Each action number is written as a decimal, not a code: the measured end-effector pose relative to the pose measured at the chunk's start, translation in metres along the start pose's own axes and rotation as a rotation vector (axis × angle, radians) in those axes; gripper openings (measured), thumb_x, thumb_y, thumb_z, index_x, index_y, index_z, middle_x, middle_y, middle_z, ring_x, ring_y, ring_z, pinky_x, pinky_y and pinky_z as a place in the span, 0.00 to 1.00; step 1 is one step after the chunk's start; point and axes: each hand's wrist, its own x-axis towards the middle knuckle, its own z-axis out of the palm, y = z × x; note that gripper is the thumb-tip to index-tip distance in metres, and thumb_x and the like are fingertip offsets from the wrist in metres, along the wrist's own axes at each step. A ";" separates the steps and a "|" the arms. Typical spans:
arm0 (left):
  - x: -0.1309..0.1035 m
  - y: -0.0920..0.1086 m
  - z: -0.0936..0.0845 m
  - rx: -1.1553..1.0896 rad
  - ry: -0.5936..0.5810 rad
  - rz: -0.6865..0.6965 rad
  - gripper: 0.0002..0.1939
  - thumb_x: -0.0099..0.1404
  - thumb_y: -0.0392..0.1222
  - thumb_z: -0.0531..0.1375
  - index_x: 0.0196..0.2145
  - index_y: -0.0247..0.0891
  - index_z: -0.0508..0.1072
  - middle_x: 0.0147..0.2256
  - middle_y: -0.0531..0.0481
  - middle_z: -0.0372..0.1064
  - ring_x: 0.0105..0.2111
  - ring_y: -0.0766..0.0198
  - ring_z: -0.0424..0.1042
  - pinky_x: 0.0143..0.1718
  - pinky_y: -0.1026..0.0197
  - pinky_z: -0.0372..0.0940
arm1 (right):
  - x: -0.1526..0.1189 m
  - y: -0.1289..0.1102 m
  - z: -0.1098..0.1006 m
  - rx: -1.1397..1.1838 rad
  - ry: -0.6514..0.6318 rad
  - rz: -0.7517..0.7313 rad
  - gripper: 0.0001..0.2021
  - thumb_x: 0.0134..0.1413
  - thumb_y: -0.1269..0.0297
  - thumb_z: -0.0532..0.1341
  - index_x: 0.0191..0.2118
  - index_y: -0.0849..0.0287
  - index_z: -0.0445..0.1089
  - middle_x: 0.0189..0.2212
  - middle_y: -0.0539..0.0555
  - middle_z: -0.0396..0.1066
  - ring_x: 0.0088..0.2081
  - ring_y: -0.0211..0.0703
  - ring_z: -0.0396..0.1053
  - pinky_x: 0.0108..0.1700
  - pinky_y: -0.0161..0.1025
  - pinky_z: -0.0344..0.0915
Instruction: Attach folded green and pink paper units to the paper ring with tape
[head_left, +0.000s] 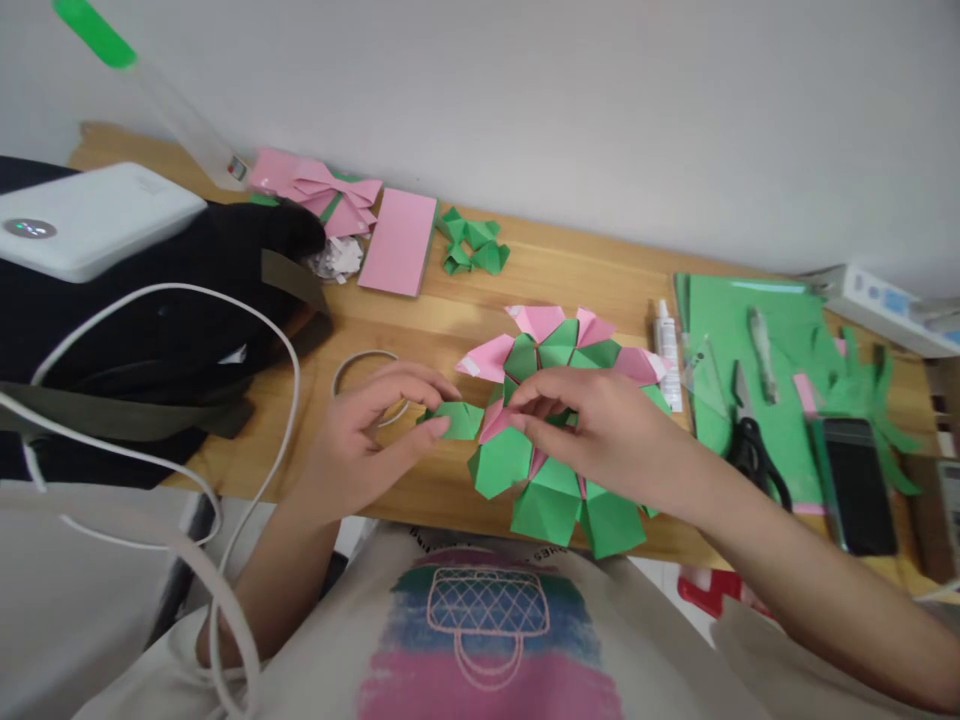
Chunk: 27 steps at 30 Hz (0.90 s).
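Observation:
A folded green paper piece [460, 420] is held between the thumb and fingers of my left hand [379, 430]. Just to its right, my right hand [585, 425] pinches a pink flap [494, 420] at the left side of a large green and pink folded-paper flower [547, 510]. The green piece and the pink flap are very close; whether they touch is hard to tell. Pink points stand out along the flower's far side, and green petals spread along its near side over the table's front edge. My right hand hides part of the flower's middle.
On the wooden table [585, 270], small green folded pieces [472, 243], pink paper [399, 243] and a pink bow shape lie behind. Glue [666, 355], scissors [750, 450], green sheets and a phone [857, 485] are right. A black bag, white power bank [97, 220] and cable are left.

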 end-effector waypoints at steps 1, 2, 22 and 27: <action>0.001 0.000 0.000 0.019 -0.008 0.016 0.06 0.63 0.33 0.62 0.37 0.43 0.73 0.39 0.47 0.73 0.41 0.59 0.71 0.44 0.54 0.65 | 0.001 0.000 0.000 -0.010 0.000 -0.002 0.07 0.56 0.72 0.58 0.35 0.59 0.74 0.29 0.50 0.76 0.29 0.39 0.71 0.30 0.36 0.61; 0.001 0.001 0.001 0.035 -0.013 0.035 0.07 0.62 0.33 0.63 0.37 0.43 0.73 0.39 0.48 0.73 0.41 0.60 0.72 0.44 0.54 0.65 | 0.002 0.000 0.000 -0.020 0.005 0.001 0.07 0.56 0.72 0.58 0.34 0.59 0.74 0.29 0.50 0.75 0.29 0.39 0.71 0.30 0.36 0.60; -0.015 0.002 -0.006 -0.436 -0.171 -0.277 0.03 0.65 0.35 0.60 0.32 0.38 0.72 0.48 0.43 0.74 0.47 0.55 0.76 0.46 0.55 0.71 | -0.017 0.007 0.002 -0.640 0.309 -0.568 0.13 0.64 0.72 0.53 0.39 0.61 0.76 0.32 0.56 0.75 0.34 0.44 0.68 0.35 0.41 0.61; -0.021 -0.006 0.009 -0.704 -0.149 -0.392 0.04 0.65 0.36 0.61 0.31 0.37 0.72 0.52 0.43 0.72 0.49 0.53 0.75 0.47 0.51 0.72 | -0.019 0.005 0.005 -0.817 0.342 -0.619 0.11 0.64 0.72 0.55 0.37 0.59 0.76 0.31 0.53 0.75 0.34 0.42 0.67 0.34 0.39 0.60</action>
